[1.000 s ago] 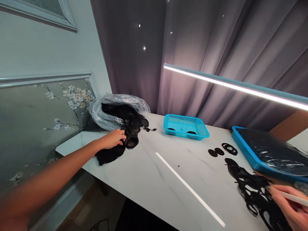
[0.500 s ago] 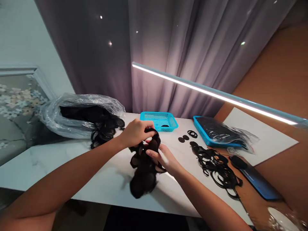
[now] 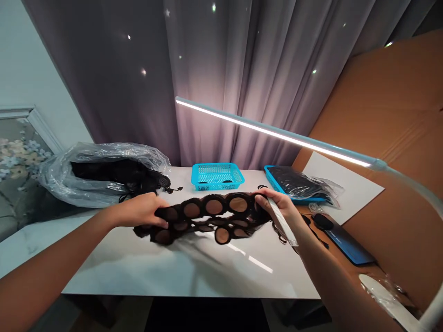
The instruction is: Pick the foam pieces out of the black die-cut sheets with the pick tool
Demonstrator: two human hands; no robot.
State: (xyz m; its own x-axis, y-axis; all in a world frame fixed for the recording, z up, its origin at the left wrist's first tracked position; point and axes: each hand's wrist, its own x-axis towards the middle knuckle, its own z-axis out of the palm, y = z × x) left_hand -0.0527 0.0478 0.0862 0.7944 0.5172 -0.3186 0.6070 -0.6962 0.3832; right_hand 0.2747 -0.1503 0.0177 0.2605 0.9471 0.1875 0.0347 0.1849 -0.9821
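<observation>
Head view, the only one supplied: the black strip of sheer round panels (image 3: 213,207) is suspended over the white marbled table (image 3: 194,276), near the middle, with clock positions taken from it. The left hand (image 3: 138,212), at 9 o'clock, has its fingers closed around the strip's left end. The right hand (image 3: 278,203), at 3 o'clock, pinches the other end between thumb and fingers, with a slender white implement (image 3: 282,222) lodged in the same grip; its kind cannot be determined. In the inspector's judgement, uneven pulling could stretch or tear the thin links between panels; the loosely hanging lower rows could tangle or fold over one another; and the implement, sharing the right grip, could slip or snag an opening. Of the surroundings: a turquoise perforated basket (image 3: 194,179) stands at 12 o'clock with dark discs (image 3: 228,182) inside; a clear plastic bag (image 3: 62,177) spilling black material (image 3: 107,171) lies at 10, close behind the left hand, where trailing ends could catch; a blue tray (image 3: 271,174) of bagged black goods is at 2. Black loops (image 3: 281,236) at 4 are largely obscured by the right hand and forearm.
</observation>
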